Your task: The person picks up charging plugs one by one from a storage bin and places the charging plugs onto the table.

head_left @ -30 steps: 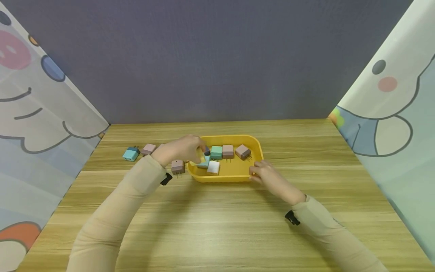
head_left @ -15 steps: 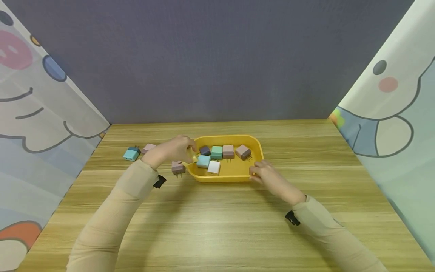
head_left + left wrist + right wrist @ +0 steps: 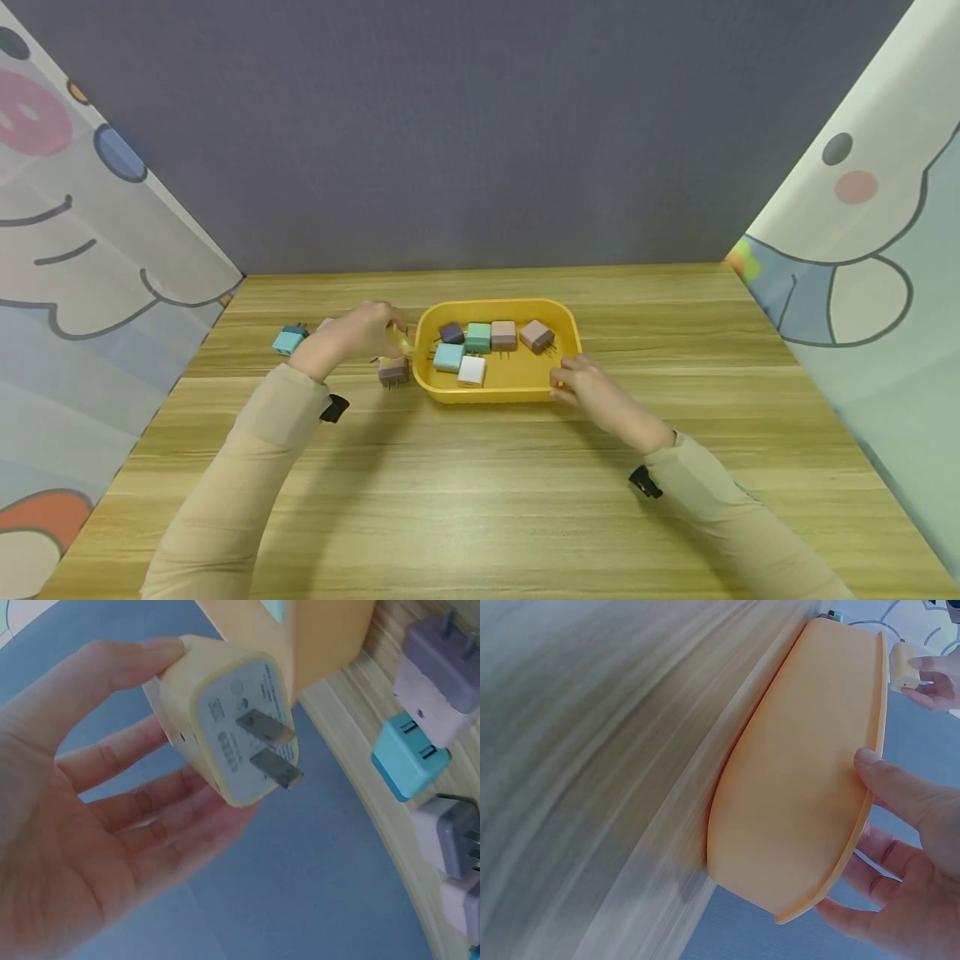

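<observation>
My left hand [image 3: 358, 329] pinches a pale yellow plug charger [image 3: 240, 724] between thumb and fingers. Its two flat prongs point away from the palm in the left wrist view. In the head view the charger hovers just outside the left end of the yellow plastic tray [image 3: 517, 395]. My right hand [image 3: 600, 396] grips the tray's near rim at the right corner, thumb outside and fingers over the inside. Lying in the tray are a navy charger [image 3: 451, 333], a green one, two pinkish ones, a light blue charger [image 3: 448, 357] and a white charger [image 3: 472, 372].
On the wooden table [image 3: 480, 500], left of the tray, lie a mauve charger [image 3: 393, 372] and a cyan charger [image 3: 288, 342]. Other chargers there are partly hidden by my left hand. A grey panel [image 3: 480, 133] stands behind the table, with printed curtains at both sides.
My left hand has moved left out of the tray, carrying the yellow charger past the left rim. The light blue charger now shows fully. My right hand keeps its place on the rim.
</observation>
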Motion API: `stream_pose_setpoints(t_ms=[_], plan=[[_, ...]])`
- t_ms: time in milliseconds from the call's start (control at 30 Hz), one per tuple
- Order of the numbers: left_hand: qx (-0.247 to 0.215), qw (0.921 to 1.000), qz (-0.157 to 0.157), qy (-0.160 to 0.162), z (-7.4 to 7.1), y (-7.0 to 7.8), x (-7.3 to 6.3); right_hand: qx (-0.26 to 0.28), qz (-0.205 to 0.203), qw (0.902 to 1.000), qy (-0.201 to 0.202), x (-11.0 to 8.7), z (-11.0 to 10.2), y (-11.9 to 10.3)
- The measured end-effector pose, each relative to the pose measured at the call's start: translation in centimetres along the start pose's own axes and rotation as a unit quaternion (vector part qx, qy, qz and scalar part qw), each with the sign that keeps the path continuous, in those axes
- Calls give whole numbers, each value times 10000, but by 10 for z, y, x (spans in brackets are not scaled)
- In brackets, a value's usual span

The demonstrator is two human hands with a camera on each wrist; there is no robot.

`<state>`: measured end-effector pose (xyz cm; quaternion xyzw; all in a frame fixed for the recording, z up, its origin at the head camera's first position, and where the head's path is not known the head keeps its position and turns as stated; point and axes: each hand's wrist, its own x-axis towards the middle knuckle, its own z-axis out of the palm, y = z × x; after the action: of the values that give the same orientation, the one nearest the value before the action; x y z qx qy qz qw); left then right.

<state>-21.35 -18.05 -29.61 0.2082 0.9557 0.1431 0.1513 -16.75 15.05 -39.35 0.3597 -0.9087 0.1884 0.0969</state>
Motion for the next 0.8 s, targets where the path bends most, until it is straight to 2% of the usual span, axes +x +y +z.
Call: stream_pose_setpoints(t_ms=[167, 800], plan=[[116, 9993, -346, 70, 1, -8, -6, 1, 12, 10000, 6, 0, 0, 0], [-238, 9980, -505, 291, 12, -44, -14, 14, -31, 10000, 92, 0, -1, -3]])
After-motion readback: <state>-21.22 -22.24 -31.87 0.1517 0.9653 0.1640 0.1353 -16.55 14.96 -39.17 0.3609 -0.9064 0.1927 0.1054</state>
